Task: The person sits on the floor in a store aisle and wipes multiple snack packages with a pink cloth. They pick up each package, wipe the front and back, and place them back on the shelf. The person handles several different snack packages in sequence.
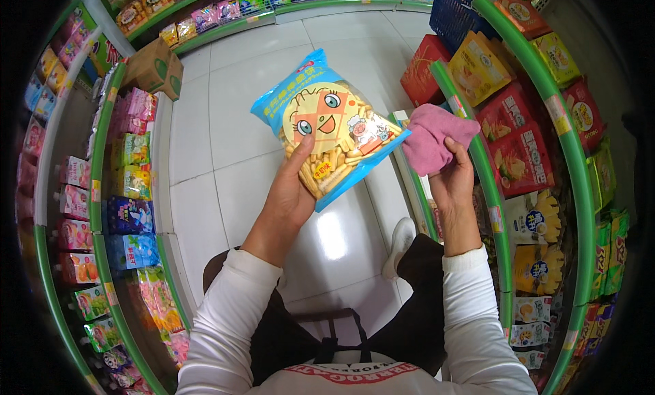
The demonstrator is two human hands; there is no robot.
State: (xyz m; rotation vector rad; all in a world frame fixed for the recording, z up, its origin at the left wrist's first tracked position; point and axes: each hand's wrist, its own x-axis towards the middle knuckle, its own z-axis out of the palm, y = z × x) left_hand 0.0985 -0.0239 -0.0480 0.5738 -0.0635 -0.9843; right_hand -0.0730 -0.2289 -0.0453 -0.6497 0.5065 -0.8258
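Note:
My left hand (pixel 294 190) grips the lower left side of a blue and clear plastic bag of stick-shaped snacks (pixel 332 134), with the thumb on its printed front. The bag is tilted over the aisle and shows a cartoon face. To the right, a folded pink cloth (pixel 435 136) is in my right hand (pixel 453 177), the thumb pressed on it and the other fingers mostly hidden. Cloth and bag overlap or nearly meet at the bag's right corner; I cannot tell whether they touch.
Green-edged shelves (pixel 100 190) of packaged snacks line the left; more shelves (pixel 496 211) with red and yellow packs stand at the right. A cardboard box (pixel 153 67) sits at upper left, a blue basket (pixel 455 16) at upper right. White floor tiles (pixel 245 108) run between.

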